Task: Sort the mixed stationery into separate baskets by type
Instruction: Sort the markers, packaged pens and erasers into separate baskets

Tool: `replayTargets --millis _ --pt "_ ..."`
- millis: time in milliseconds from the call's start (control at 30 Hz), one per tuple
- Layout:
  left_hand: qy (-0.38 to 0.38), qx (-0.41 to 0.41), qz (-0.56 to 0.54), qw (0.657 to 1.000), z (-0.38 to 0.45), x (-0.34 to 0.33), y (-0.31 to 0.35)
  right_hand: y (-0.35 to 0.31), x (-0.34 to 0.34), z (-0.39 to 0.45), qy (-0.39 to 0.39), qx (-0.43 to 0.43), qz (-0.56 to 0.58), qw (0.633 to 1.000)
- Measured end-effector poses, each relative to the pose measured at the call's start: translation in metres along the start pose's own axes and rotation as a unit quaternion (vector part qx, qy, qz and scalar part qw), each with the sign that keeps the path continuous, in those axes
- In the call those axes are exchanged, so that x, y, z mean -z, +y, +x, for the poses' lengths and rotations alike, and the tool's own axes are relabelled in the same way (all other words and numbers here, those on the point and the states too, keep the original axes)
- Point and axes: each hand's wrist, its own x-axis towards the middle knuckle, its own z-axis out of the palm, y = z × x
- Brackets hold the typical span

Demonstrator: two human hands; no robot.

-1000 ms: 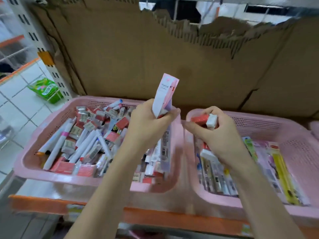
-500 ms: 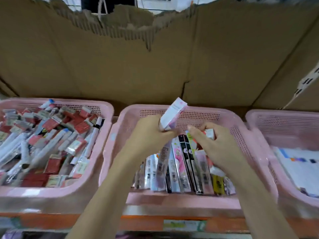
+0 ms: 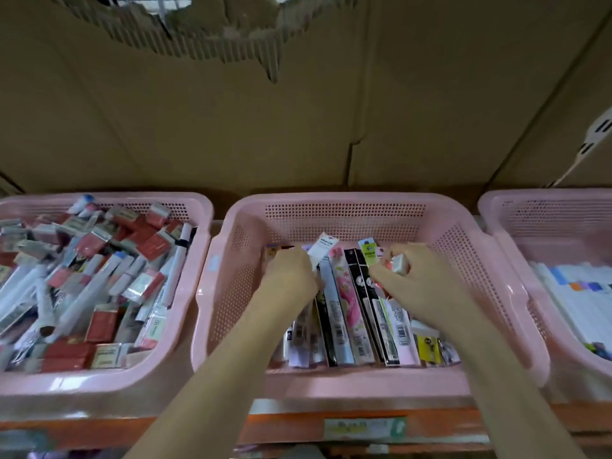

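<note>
Both of our hands are down inside the middle pink basket. Our left hand grips a long white-and-pink packet near its lower part, the packet tilted with its labelled top leaning toward the back wall of the basket and its foot among the row of other packets. Our right hand has its fingers curled round a small white eraser with what looks like a second, reddish piece beside it, though the blur there keeps us from being sure. This hand hovers just above the packets at the right of the row.

The long packets lie side by side along the basket floor, black, pink, white and yellow-green ones touching each other, barcodes toward us.

To the left, a second pink basket holds a jumbled heap of red-and-white erasers and white marker pens. At the right edge a third pink basket holds flat white packs stacked in a row. All three baskets stand on an orange shelf, with torn brown cardboard behind them.
</note>
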Motion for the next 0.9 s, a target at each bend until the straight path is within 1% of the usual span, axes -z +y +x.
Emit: replayTargets --millis 67,167,233,300,333,433,500,600,700,833,900 --pt "0.014 -0.019 -0.011 1.000 -0.002 0.003 -0.003 -0.003 0.000 0.000 -0.008 -0.008 -0.003 1.000" --pt "0.072 -0.067 -0.114 0.989 -0.010 0.017 -0.010 -0.007 0.001 0.002 -0.005 -0.024 0.002 1.000" --pt "0.078 -0.096 -0.174 0.977 -0.017 0.026 -0.014 -0.009 0.002 0.002 0.008 -0.041 0.037 0.998" --pt "0.071 -0.114 -0.200 0.971 -0.024 0.032 -0.018 -0.012 0.001 -0.001 0.022 -0.039 0.067 0.997" --pt "0.065 -0.123 -0.188 0.972 -0.027 0.034 -0.019 -0.013 0.000 -0.002 0.029 -0.033 0.069 0.997" --pt "0.055 -0.157 -0.098 0.981 -0.031 0.031 -0.021 -0.020 -0.002 -0.004 0.041 -0.003 0.075 0.996" --pt "0.052 -0.187 -0.065 0.979 -0.033 0.027 -0.017 -0.029 -0.001 -0.005 0.036 0.019 0.134 0.990" --pt "0.065 -0.221 -0.051 0.972 -0.034 0.021 -0.009 -0.035 0.000 -0.003 0.033 0.037 0.191 0.980" --pt "0.087 -0.209 -0.046 0.973 -0.032 0.020 -0.003 -0.028 0.003 0.001 0.023 0.023 0.217 0.976" --pt "0.086 -0.180 -0.047 0.979 -0.028 0.016 0.008 -0.012 0.010 0.009 -0.009 0.021 0.153 0.988" --pt "0.110 -0.161 -0.010 0.981 -0.027 0.012 0.013 -0.008 0.015 0.011 -0.042 0.020 0.166 0.985"
